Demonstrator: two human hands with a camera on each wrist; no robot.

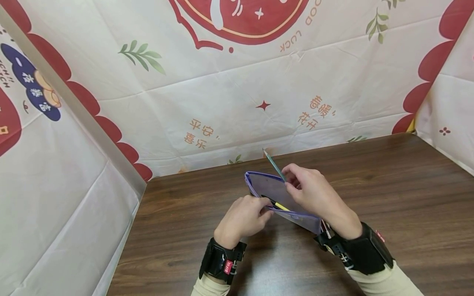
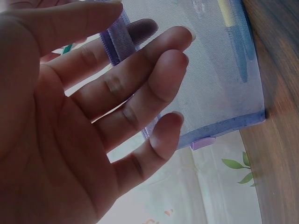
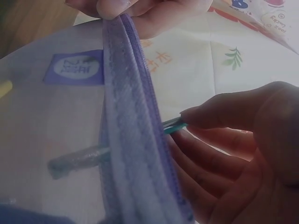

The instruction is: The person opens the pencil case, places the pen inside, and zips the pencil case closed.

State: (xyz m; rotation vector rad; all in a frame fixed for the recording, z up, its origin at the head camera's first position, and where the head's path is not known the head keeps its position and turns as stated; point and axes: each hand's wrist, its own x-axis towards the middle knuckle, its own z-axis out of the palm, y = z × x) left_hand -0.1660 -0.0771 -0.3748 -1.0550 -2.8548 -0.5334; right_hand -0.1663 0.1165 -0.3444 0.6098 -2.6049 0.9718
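Observation:
A mesh zip pencil case [image 1: 303,221] with purple edging stands with its mouth open over the table. My left hand [image 1: 242,216] pinches its zipped rim between thumb and index finger, the index fingertip inside the mesh. Between the thumb and fingers of my right hand [image 1: 314,191] is a teal pencil [image 1: 274,165], its sharpened tip slanting up and away. In the right wrist view, the other end of the pencil [image 3: 81,160] shows through the mesh. A yellow-and-black pen [image 1: 282,206] lies inside the case. The left wrist view shows its yellow part [image 2: 226,13] through the mesh.
Beneath both hands is a brown wood-grain table [image 1: 177,230]. A white printed cloth [image 1: 229,94] hangs along the back edge, with further cloth panels at the left [image 1: 63,197] and right [image 1: 449,107]. Both wrists wear black camera straps.

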